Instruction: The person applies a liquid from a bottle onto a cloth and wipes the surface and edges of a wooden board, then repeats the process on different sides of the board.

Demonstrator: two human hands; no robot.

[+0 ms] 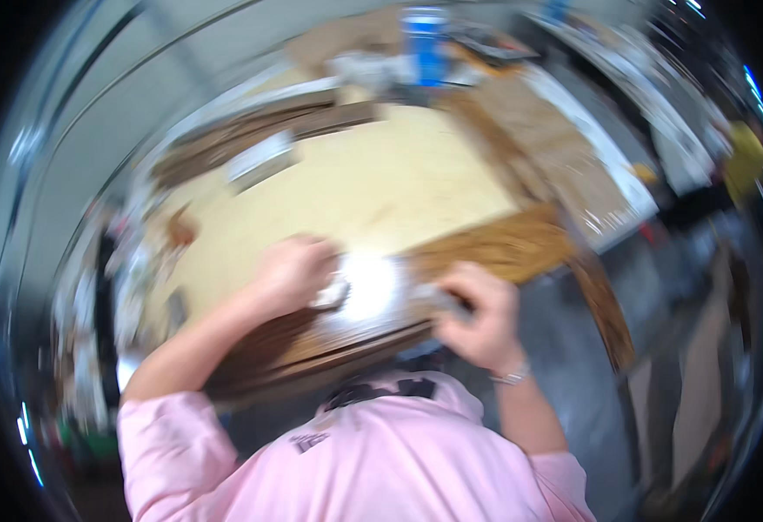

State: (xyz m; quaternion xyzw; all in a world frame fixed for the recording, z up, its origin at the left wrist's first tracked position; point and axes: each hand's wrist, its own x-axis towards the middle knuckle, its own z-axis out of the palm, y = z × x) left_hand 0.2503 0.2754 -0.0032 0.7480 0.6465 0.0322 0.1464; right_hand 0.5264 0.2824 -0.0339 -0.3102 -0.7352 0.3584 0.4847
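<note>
A glossy brown wood-grain board (pixel 503 244) lies along the near side of the table, with a bright glare on its middle. Over its left part is my left hand (pixel 294 271), fingers curled round a crumpled white wad (pixel 333 293) that rests at the board's surface; its material is blurred. My right hand (pixel 486 317) is at the board's near edge, right of the glare. Its fingers are pressed together on a small greyish thing, too smeared to name.
Beyond the board spreads a pale yellow tabletop (pixel 381 174). A white block (pixel 261 160) and dark brown strips (pixel 251 130) lie at the far left. A blue cylindrical container (pixel 426 48) stands at the back. Brown panels (pixel 555 139) are on the right.
</note>
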